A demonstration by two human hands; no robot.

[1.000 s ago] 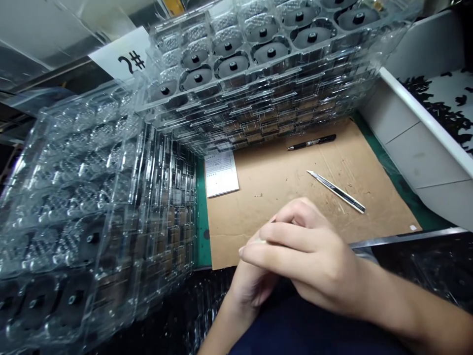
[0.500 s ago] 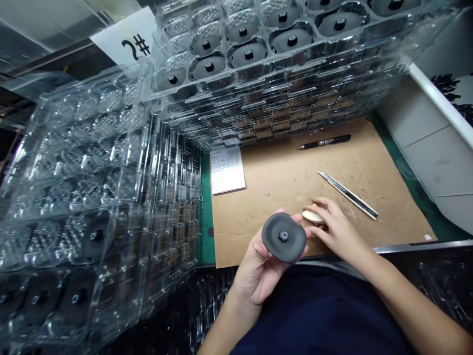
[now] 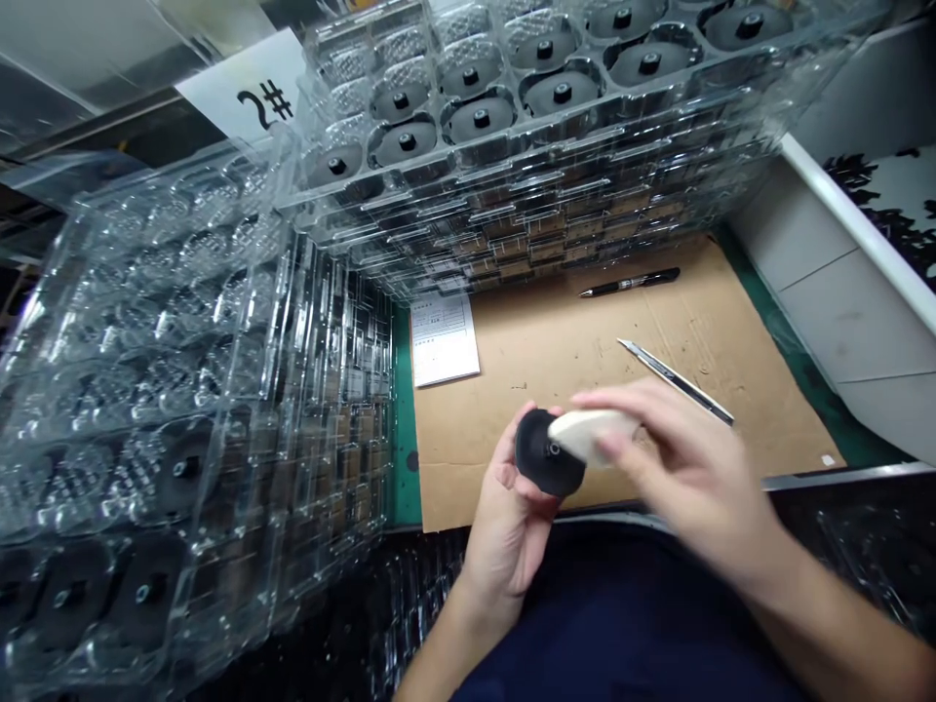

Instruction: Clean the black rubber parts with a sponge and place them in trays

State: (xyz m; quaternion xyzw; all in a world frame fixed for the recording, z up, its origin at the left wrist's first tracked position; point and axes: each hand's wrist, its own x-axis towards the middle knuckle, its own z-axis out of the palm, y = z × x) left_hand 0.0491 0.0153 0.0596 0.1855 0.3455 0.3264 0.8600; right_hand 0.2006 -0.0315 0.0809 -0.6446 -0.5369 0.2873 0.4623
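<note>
In my left hand (image 3: 506, 507) is a round black rubber-like disc (image 3: 539, 466) with a small metal-tipped stud at its centre. The fingers hold it by the rim, with its dished face turned up and tilted. My right hand (image 3: 687, 463), smeared by motion, grips a cream-coloured flat pad (image 3: 594, 429) between thumb and fingers. The pad's left end overlaps the disc beside the stud; whether it presses on the surface I cannot tell. Both hands are above the near edge of a brown cardboard sheet (image 3: 512, 419).
A utility knife (image 3: 677, 380), a black pen (image 3: 630, 283) and a printed paper slip (image 3: 445, 336) lie on the cardboard. Stacked clear plastic trays (image 3: 526, 195) with black discs stand behind, more trays (image 3: 241, 390) at left. A white panel (image 3: 855, 292) bounds the right side.
My right hand has lifted the cream pad from near the cardboard and brought it left onto the disc. My left hand has tilted the disc. The view has shifted slightly.
</note>
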